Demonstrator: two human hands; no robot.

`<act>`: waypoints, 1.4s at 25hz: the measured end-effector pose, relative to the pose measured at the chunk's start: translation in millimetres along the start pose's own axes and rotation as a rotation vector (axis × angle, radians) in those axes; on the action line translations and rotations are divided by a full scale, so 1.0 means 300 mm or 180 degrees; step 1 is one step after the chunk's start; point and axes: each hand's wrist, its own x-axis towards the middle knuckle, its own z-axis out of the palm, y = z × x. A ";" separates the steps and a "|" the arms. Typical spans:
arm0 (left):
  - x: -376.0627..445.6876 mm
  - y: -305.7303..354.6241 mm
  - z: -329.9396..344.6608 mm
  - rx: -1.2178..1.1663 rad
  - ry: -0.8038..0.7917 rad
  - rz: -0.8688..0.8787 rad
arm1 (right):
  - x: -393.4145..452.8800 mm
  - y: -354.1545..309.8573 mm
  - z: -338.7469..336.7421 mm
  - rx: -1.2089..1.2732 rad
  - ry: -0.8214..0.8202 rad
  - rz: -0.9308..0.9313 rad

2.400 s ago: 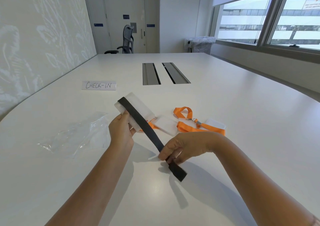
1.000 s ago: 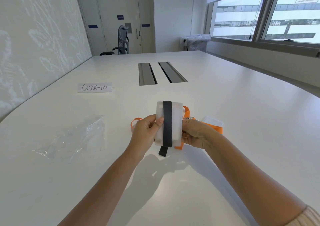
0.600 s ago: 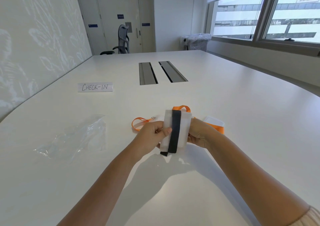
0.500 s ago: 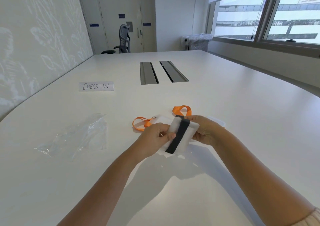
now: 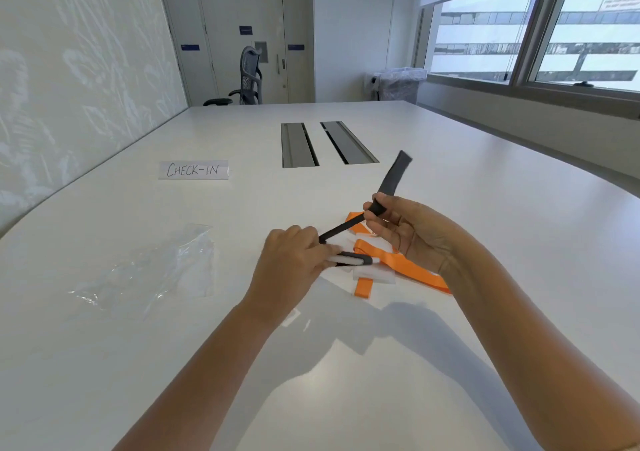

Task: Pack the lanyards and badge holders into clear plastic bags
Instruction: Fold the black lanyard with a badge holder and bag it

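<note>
1. Compared with half a second before: badge holder (image 5: pixel 349 260) turned from face-up to edge-on and lowered toward the table (image 5: pixel 485 229); black lanyard (image 5: pixel 381 197) drawn out from its flat wrap, tail flung up and away.
2. Left hand (image 5: pixel 291 263): curled round the near end of the badge holder, holding it just above the table, with the black lanyard looped over its far end.
3. Right hand (image 5: pixel 412 232): raised, palm turned inward, thumb and forefinger pinching the black lanyard partway along; remaining fingers loosely bent; free end sticking up past the fingertips toward the grey table slots (image 5: pixel 325 142).
4. Under and behind both hands: orange lanyards (image 5: pixel 408 270) lying on the table with a second white badge holder (image 5: pixel 375 276) resting on them.
5. Off to the left, well apart from the hands: crumpled clear plastic bag (image 5: pixel 162 270), flat on the table.
6. Farther back on the left: paper sign reading CHECK-IN (image 5: pixel 193 170).
</note>
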 end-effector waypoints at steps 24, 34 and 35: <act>-0.008 -0.078 0.011 -0.1174 0.0647 -0.2394 | -0.057 0.054 0.094 -0.2186 -0.0269 -0.1909; 0.001 -0.050 0.035 -0.3073 0.0326 -0.3349 | 0.003 0.208 0.062 -0.4499 -0.0144 -0.2919; -0.002 -0.053 0.037 -0.3035 0.0334 -0.3383 | 0.006 0.217 0.066 -0.4574 -0.0124 -0.2841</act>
